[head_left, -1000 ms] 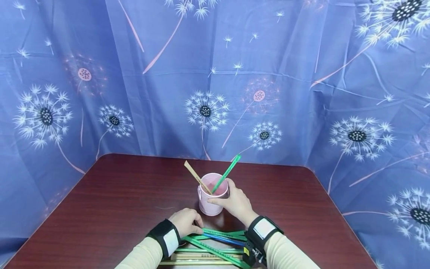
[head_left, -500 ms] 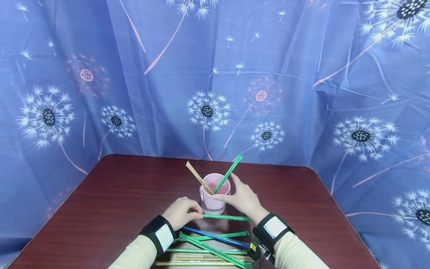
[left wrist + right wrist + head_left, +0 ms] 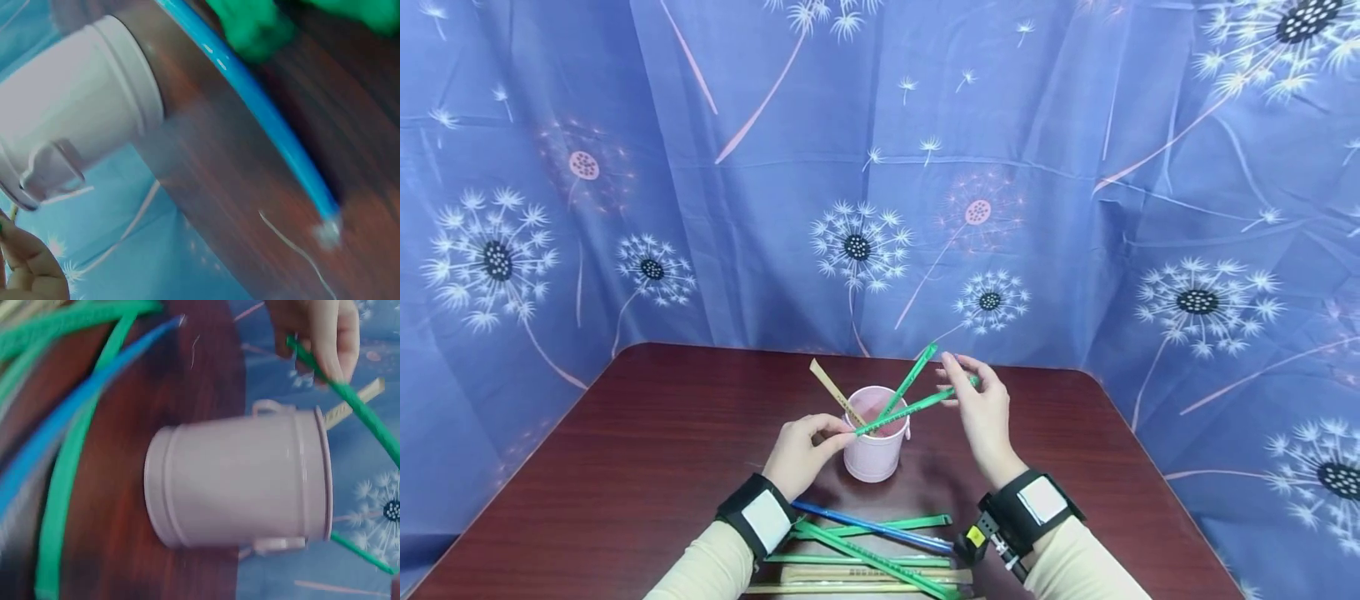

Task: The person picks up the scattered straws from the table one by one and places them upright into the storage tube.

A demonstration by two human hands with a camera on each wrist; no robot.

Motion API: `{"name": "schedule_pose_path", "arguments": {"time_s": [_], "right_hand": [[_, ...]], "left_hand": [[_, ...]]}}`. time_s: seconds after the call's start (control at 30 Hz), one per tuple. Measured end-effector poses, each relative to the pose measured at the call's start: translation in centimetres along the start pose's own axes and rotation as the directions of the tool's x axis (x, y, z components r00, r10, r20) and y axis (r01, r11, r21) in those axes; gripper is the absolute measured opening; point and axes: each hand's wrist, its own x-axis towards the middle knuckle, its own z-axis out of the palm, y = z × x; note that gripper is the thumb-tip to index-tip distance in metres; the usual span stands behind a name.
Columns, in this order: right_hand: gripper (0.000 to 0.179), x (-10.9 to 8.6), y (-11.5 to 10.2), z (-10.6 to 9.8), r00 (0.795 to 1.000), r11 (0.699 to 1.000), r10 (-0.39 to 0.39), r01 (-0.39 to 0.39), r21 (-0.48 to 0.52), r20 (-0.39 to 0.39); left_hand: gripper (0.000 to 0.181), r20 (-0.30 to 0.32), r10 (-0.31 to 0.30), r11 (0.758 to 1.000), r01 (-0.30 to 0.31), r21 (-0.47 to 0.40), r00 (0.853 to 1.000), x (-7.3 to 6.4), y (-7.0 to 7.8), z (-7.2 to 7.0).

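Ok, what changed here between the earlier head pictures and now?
The left hand has lifted a green stick up and forward off the pile, pinching one end; it slants across the mouth of the bucket. The right hand has let go of the bucket and risen beside the stick's other end; whether it grips there is unclear. The bucket stays put, a tan stick and another green stick in it.

bright, even head view; dimmer wrist views blur softly.
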Motion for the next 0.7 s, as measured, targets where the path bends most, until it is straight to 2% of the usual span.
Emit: {"name": "schedule_pose_path", "arguments": {"time_s": [0.07, 0.13, 0.27, 0.37, 0.43, 0.53, 0.7], "right_hand": [[0.046, -0.3, 0.1, 0.4, 0.999, 0.982, 0.049, -0.05, 0.18, 0.008], [0.043, -0.7, 0.1, 0.7, 0.997, 0.941, 0.081, -0.077, 0.33, 0.001], [0.038, -1.1, 0.0, 1.2, 0.994, 0.856, 0.111, -0.084, 0.511, -0.023], [0.026, -1.2, -0.2, 1.4, 0.991, 0.814, 0.128, -0.089, 0.574, -0.027], [0.016, -1.3, -0.2, 1.6, 0.991, 0.799, 0.13, -0.084, 0.595, -0.034], [0.008, -1.4, 0.1, 1.7, 0.992, 0.79, 0.121, -0.068, 0.609, -0.046], [0.012, -1.6, 0.4, 1.9, 0.996, 0.791, 0.082, -0.037, 0.611, -0.046]], "left_hand": [[0.007, -0.022, -0.003, 0.999, 0.002, -0.041, 1.0, -0.1, 0.1, 0.4], [0.008, -0.029, -0.019, 0.997, 0.017, -0.076, 0.999, -0.2, 0.3, 0.8], [0.009, -0.031, -0.068, 0.988, 0.064, -0.138, 0.997, -0.3, 0.6, 1.5], [0.009, -0.043, -0.1, 0.981, 0.091, -0.171, 0.994, -0.3, 0.8, 1.8], [0.009, -0.054, -0.119, 0.977, 0.107, -0.187, 0.991, -0.2, 0.9, 1.9], [0.012, -0.072, -0.121, 0.972, 0.103, -0.212, 0.99, -0.2, 1.0, 2.0], [0.015, -0.07, -0.127, 0.966, 0.107, -0.236, 0.99, -0.3, 1.5, 2.1]]}}
